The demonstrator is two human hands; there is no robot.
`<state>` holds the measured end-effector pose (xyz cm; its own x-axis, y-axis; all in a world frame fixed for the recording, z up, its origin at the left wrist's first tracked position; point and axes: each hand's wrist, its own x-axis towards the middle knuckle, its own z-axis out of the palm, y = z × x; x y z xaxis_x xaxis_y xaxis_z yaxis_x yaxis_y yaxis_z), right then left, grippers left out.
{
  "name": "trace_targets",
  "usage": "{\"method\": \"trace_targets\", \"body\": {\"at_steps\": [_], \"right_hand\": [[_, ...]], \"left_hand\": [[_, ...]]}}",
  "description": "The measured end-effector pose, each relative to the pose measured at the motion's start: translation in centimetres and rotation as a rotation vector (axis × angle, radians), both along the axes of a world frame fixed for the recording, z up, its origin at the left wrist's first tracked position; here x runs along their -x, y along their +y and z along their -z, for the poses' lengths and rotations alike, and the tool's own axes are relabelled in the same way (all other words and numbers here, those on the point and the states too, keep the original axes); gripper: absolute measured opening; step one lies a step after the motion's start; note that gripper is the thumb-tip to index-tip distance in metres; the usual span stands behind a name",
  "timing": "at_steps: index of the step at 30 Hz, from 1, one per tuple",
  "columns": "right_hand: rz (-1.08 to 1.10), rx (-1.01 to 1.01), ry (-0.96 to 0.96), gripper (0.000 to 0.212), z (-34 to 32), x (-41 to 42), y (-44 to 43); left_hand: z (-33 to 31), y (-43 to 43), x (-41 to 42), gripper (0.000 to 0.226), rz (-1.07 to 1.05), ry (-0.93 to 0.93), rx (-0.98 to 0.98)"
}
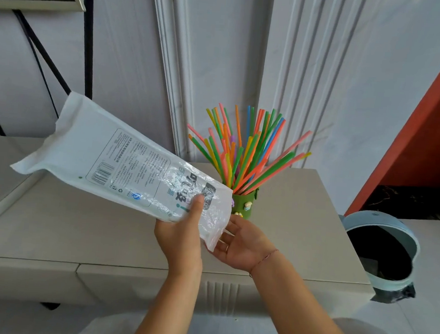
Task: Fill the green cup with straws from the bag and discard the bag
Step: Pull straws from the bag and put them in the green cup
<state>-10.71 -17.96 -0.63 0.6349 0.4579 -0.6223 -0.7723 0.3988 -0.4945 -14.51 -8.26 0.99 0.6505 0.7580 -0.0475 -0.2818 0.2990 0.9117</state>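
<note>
A green cup [245, 204] with small stickers stands on the beige cabinet top [301, 226], holding several coloured straws [243, 153] that fan upward. My left hand [182, 235] grips the near end of a white and clear plastic bag [109, 158], thumb on top. The bag slants up to the left and looks flat, with no straws visible inside. My right hand [244, 245] lies palm up just below the bag's open end, in front of the cup, fingers relaxed and touching the bag's edge.
A pale blue bin [394, 275] with a black liner stands on the floor right of the cabinet. An orange panel [427, 130] leans at far right. Black cables [89, 38] hang on the wall at left.
</note>
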Motion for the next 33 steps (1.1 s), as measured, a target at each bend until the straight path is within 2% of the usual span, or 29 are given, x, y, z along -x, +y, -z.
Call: {"method": "trace_targets", "body": {"at_steps": [8,14,19,27,33], "right_hand": [[0.002,0.042,-0.013,0.016,-0.3,-0.1,-0.6],[0.022,0.061,-0.001,0.023,0.1,-0.3,-0.9],[-0.046,0.206,-0.104,0.012,0.3,-0.1,-0.8],[0.196,0.169,-0.327,0.01,-0.8,-1.6,-3.8],[0.425,0.029,-0.281,0.012,-1.8,-2.4,-6.3]], "left_hand": [[0.4,-0.1,-0.4,0.05,0.018,0.013,0.023],[0.6,0.7,-0.8,0.051,-0.014,0.026,0.068],[0.5,1.3,-1.0,0.049,-0.028,0.036,0.13],[0.8,3.0,-1.0,0.041,-0.013,0.188,0.363],[1.0,3.2,-1.0,0.041,-0.009,0.236,0.461]]}}
